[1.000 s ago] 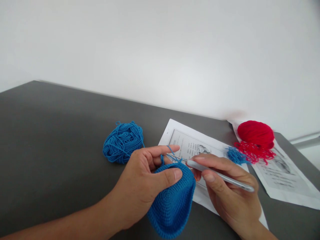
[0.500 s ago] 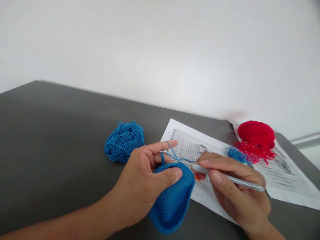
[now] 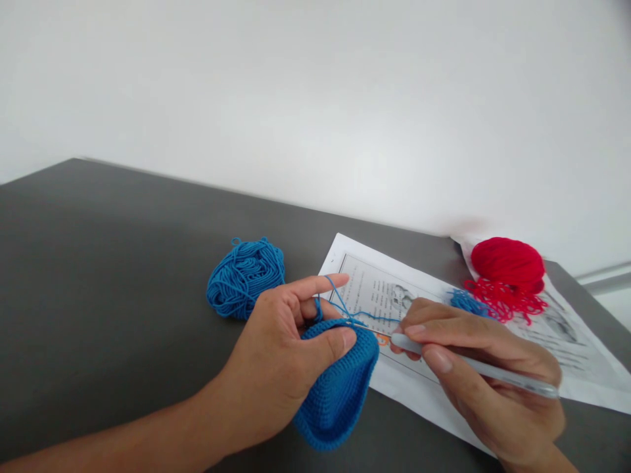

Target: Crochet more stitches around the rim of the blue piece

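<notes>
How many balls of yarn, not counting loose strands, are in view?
2: a blue ball beyond the left hand, and a red ball on the printed sheet at far right.

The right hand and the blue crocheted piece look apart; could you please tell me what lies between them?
In the head view, the thin hook shaft and a blue strand cross the gap, with the printed sheet behind.
</notes>
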`<action>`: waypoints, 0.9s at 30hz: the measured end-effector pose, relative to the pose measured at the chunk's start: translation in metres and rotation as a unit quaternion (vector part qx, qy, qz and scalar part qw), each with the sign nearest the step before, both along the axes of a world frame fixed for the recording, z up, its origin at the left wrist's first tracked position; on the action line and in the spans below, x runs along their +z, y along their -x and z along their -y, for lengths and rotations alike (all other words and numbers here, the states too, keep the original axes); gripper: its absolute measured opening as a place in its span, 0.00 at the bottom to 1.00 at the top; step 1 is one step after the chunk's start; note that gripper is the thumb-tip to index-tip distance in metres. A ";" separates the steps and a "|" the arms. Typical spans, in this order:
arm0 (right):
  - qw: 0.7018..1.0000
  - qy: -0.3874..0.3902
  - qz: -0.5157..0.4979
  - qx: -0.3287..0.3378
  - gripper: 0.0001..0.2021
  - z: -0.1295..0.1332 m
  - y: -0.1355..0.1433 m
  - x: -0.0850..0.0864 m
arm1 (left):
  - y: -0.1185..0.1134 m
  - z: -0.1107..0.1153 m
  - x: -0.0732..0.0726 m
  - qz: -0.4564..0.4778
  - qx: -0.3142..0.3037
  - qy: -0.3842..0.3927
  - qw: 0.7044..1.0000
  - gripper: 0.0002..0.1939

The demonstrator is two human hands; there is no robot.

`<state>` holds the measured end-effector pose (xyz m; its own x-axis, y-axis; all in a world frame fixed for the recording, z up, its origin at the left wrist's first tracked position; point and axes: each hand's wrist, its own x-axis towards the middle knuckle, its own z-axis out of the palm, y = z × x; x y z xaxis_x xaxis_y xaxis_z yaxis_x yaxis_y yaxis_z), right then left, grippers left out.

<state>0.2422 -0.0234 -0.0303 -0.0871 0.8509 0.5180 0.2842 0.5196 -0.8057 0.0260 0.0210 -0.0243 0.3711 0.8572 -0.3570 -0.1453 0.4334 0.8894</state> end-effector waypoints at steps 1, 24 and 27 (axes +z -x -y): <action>1.000 -0.008 0.011 0.002 0.16 -0.001 0.000 0.002 | 0.000 0.000 0.000 -0.005 0.000 -0.003 1.000 0.37; 0.961 -0.156 0.228 -0.026 0.13 0.001 0.006 0.006 | -0.003 0.004 -0.002 -0.127 0.045 -0.184 0.974 0.22; 0.959 -0.154 0.235 -0.025 0.12 0.000 0.009 0.008 | -0.003 0.005 -0.003 -0.142 0.049 -0.211 0.966 0.21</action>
<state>0.2330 -0.0237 -0.0220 -0.3360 0.6724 0.6596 0.6096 0.6891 -0.3918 0.0287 0.0158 -0.0277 0.2187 0.9749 -0.0426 0.1077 0.0193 0.9940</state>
